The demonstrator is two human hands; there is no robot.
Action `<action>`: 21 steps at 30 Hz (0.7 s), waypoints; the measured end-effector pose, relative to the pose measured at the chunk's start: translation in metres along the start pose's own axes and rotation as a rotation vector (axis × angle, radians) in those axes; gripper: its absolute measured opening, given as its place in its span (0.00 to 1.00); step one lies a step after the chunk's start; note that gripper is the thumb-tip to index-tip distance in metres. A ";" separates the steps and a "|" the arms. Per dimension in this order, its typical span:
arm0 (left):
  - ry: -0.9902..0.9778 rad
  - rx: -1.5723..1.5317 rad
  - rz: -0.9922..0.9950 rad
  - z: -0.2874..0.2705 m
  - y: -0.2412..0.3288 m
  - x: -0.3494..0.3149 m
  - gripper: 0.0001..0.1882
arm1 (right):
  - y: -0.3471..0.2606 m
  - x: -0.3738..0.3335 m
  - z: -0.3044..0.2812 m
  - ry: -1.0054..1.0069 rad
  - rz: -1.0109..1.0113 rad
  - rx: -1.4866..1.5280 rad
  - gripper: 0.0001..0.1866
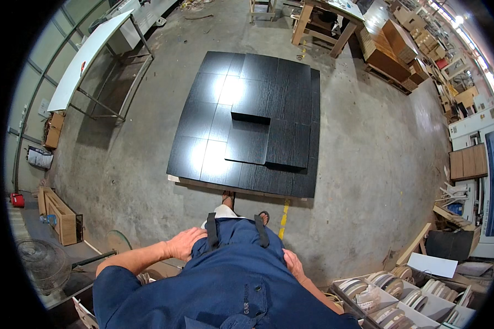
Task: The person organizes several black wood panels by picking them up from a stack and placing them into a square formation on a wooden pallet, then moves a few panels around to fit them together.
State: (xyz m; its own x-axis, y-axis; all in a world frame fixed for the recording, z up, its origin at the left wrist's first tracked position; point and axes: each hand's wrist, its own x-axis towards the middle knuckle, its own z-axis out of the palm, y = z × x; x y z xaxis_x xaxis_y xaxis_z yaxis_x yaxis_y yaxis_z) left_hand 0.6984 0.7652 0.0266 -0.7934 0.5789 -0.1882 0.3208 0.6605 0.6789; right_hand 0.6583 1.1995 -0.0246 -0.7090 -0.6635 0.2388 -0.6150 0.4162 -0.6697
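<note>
My left hand [187, 243] rests against my left hip on the dark blue apron, its fingers lying flat and holding nothing. On the other side, my right hand [294, 264] lies along my right hip with fingers stretched, partly hidden by the clothing. Before my feet is a low stack of black wood-grain panels [197, 118], laid in several pieces on a pale base. Toward its right side, smaller black panels [287, 142] lie at a raised level. Neither hand touches the stack.
A white-topped metal-legged table [90, 55] stands at the far left. Wooden workbench [335, 33] and brown boards [387, 52] are at the back right. Close by are a fan [43, 266], a wooden box [60, 216] and a divided bin of edging rolls [387, 285].
</note>
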 end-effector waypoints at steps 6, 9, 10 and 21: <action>0.005 -0.011 -0.021 0.002 0.001 -0.004 0.44 | -0.009 0.007 -0.004 0.004 0.002 0.013 0.27; -0.001 -0.016 -0.025 0.002 0.003 -0.004 0.44 | -0.010 0.007 -0.005 0.001 0.000 0.018 0.26; -0.007 -0.017 -0.029 0.001 0.003 -0.004 0.44 | -0.009 0.007 -0.005 -0.001 0.001 0.012 0.26; 0.039 -0.050 -0.020 -0.009 0.011 -0.004 0.36 | 0.000 0.006 0.000 -0.007 -0.028 0.017 0.24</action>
State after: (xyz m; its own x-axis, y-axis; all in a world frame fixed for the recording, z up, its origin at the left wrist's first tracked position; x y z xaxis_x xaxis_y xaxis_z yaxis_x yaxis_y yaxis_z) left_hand 0.7006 0.7657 0.0408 -0.8189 0.5466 -0.1750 0.2796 0.6462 0.7101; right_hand 0.6543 1.1957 -0.0236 -0.6894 -0.6789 0.2525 -0.6284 0.3873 -0.6746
